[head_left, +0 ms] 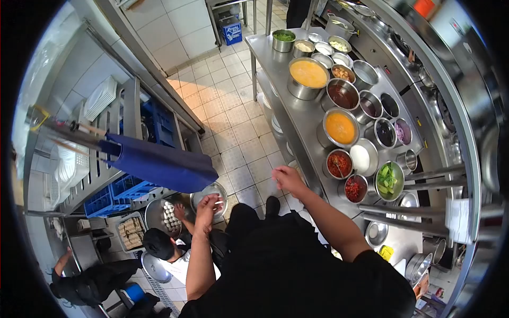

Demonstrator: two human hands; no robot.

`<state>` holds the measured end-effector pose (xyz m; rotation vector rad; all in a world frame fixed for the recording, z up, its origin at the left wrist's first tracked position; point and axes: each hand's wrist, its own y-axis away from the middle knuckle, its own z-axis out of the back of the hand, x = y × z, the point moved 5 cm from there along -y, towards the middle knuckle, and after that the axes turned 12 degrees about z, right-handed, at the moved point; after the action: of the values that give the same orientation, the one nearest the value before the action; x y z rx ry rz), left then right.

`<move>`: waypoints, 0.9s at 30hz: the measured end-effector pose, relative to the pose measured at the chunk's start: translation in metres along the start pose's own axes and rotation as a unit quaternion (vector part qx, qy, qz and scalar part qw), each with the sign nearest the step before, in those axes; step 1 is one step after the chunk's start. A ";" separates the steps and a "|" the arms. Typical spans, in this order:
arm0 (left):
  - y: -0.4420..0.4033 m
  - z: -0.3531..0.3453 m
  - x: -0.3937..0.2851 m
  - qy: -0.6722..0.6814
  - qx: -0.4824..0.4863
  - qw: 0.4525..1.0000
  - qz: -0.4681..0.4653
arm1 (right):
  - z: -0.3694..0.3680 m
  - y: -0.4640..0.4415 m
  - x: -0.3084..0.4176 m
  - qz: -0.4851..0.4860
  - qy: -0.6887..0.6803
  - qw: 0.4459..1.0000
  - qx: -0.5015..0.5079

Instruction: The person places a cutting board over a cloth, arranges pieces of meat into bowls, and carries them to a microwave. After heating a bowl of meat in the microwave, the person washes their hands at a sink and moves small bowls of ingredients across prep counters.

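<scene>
1. Blue crate (231,33), one: white lettering, too small for us to read surely.
2. Pots of orange liquid (305,91), two; pots of red food (329,174), two; all on the steel table (262,45).
3. Our left hand (207,211), one: fingers bent, over a round steel basin (221,192) (whether they pinch anything, we cannot tell).
4. Our right hand (289,179), one: fingers curled, how tightly we cannot tell; just off the table's edge, near the red food.
5. Tiled floor (228,132): a lane between table and shelving (132,100).
</scene>
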<state>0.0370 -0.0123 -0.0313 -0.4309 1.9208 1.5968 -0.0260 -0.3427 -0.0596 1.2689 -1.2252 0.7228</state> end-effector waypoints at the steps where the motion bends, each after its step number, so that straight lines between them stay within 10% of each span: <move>1: 0.018 0.007 -0.007 0.015 -0.012 1.000 -0.011 | -0.019 -0.002 -0.007 -0.037 -0.050 0.998 0.007; 12: -0.189 -0.046 -0.133 0.037 0.072 0.990 0.113 | 0.061 -0.184 -0.067 -0.274 -0.085 0.950 -0.125; 27: -0.403 -0.022 -0.071 0.111 -0.048 0.948 0.294 | 0.122 -0.351 -0.282 -0.403 -0.152 0.833 -0.347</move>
<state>0.3257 -0.1333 -0.2958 -0.0700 2.2908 2.0956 0.1932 -0.4772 -0.4488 1.1281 -0.9149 -0.5324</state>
